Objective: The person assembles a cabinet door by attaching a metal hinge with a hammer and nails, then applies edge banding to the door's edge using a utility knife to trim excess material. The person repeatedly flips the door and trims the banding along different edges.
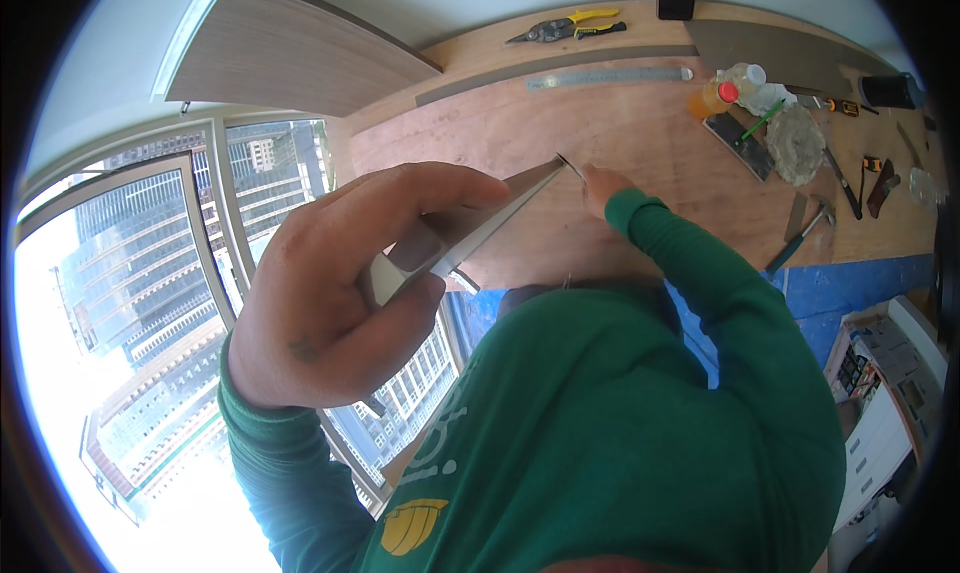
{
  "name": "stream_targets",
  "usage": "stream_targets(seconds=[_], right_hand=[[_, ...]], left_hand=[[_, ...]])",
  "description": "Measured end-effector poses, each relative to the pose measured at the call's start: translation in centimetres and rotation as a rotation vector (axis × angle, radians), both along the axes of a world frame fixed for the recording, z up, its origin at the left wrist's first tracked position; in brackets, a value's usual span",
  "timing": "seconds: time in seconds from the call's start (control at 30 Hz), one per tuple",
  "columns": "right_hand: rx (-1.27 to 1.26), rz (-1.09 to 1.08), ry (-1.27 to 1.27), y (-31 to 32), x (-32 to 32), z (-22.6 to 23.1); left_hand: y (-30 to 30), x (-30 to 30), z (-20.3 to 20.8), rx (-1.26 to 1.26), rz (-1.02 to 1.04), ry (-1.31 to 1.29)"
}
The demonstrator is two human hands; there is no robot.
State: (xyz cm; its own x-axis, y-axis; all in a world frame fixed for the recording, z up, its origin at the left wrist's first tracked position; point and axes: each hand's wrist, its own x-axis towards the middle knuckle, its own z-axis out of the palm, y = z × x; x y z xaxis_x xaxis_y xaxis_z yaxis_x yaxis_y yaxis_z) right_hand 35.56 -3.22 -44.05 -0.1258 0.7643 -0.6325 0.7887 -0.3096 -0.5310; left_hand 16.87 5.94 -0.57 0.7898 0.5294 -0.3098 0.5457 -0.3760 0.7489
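Grey-brown and pale-edged, a long strip (480, 223) slants above the tabletop (560, 238), its near end pinched between the thumb and curled fingers of the left hand (325, 283). The right hand (606, 187) pinches a thin, blade-like piece (571, 166) at the strip's far end, though whether the two touch I cannot tell. Beyond lie a ruler (610, 77) and yellow-handled snips (565, 29), with a hammer (803, 237) to the right.

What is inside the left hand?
The left hand holds a long bar, its near end showing. The surface pressed under the fingers is covered and cannot be seen.
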Motion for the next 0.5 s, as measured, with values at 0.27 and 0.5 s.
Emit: stream_targets(seconds=[0.27,0.5], right_hand=[[-0.086,0.073,-0.036,0.9,-0.9,-2.1],[-0.059,0.035,-0.034,-1.0,-1.1,-3.0]], left_hand=[[0.2,0.0,0.3,0.029,-0.047,0.041],[0.1,0.0,0.3,0.000,-0.033,0.016]])
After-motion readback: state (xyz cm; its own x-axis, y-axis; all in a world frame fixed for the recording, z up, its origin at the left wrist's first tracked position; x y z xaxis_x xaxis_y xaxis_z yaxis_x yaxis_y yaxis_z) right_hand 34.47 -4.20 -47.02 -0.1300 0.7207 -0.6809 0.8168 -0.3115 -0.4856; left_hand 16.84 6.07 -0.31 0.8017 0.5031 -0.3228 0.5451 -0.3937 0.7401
